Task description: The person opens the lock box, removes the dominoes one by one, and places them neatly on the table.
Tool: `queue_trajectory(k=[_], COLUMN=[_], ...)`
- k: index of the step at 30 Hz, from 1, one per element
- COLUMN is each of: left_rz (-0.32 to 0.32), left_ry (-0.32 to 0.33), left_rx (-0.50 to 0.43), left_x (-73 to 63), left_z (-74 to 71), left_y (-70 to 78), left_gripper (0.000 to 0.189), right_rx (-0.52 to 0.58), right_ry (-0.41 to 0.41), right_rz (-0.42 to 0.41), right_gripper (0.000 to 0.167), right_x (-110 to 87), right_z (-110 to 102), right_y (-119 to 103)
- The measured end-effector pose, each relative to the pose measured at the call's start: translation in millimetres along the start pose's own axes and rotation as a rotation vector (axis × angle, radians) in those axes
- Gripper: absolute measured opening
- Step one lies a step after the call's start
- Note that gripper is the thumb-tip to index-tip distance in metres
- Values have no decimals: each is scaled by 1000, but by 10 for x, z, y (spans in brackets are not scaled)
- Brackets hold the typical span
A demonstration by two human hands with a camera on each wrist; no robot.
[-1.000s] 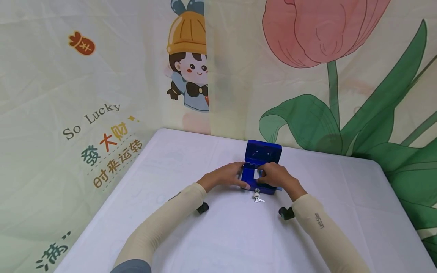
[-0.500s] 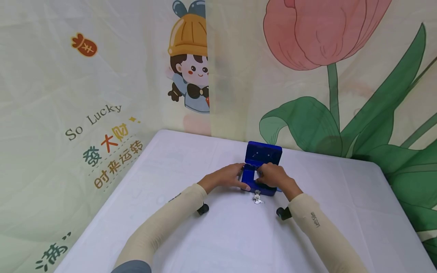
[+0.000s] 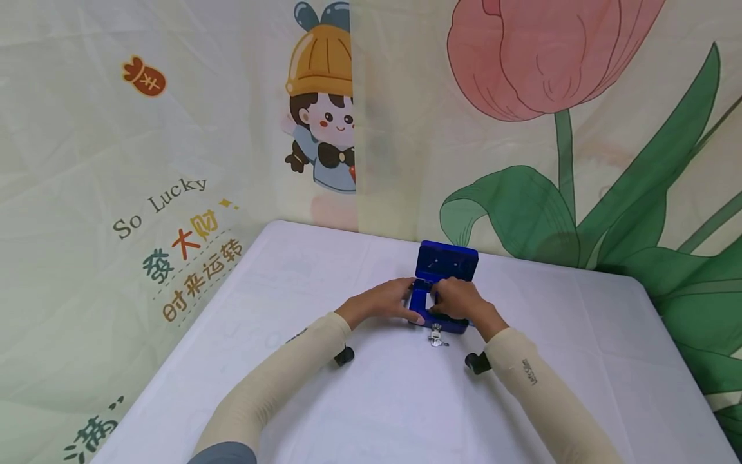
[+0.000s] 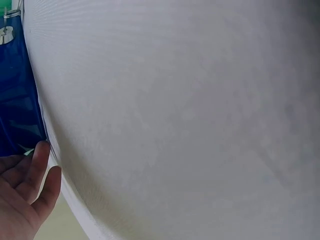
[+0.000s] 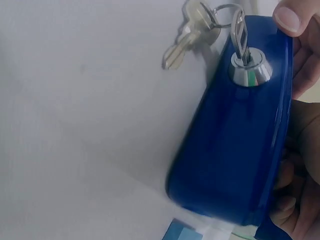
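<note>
A blue cash box (image 3: 452, 324) stands with its lid (image 3: 446, 261) raised. My left hand (image 3: 387, 298) holds its left side, thumb on the front corner; in the left wrist view, fingertips touch the blue wall. My right hand (image 3: 460, 298) reaches inside with curled fingers (image 5: 285, 207). Thumb and fingertips appear to pinch the edge of a small white flat piece (image 3: 429, 301), its kind unclear; the hand hides much of the box's inside. A key sits in the front lock (image 5: 250, 70), and another key (image 5: 187, 42) hangs from its ring.
White cloth covers the table (image 3: 371, 399). A light-blue piece (image 5: 182, 231) lies by the box's right side, partly cut off by the frame. Dark wrist cameras (image 3: 478, 363) hang under both forearms. A printed curtain (image 3: 400, 129) stands behind the table.
My right hand has shifted slightly left inside the box, and the white piece has moved left along with it. My left hand and the box keep their places.
</note>
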State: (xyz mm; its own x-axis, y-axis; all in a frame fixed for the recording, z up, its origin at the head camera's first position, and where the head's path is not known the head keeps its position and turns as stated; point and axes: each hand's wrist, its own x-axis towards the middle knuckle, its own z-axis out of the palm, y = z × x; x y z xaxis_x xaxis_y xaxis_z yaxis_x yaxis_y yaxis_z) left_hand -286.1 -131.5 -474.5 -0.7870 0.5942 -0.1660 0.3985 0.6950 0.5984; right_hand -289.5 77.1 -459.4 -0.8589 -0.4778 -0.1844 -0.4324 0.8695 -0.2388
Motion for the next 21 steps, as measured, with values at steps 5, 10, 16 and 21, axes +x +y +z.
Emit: queue_trajectory(k=[5,10,16,21], left_rz=[-11,-15,-31,-41], left_ry=[2,5,4,1], left_rx=[28,36,48,40], left_x=[6,7,2,-7], left_z=[5,4,6,8], left_y=[-7,0,3,7], left_gripper=[104,102,103,103], right_rx=[-3,-4,4,16], right_ry=[16,21,15,16], right_rz=[-18,-26,-25,-29], right_gripper=[41,41,40,38], right_x=[-1,16,38,49], right_z=[2,21,49,63], right_y=[-68,-130,-173,-208])
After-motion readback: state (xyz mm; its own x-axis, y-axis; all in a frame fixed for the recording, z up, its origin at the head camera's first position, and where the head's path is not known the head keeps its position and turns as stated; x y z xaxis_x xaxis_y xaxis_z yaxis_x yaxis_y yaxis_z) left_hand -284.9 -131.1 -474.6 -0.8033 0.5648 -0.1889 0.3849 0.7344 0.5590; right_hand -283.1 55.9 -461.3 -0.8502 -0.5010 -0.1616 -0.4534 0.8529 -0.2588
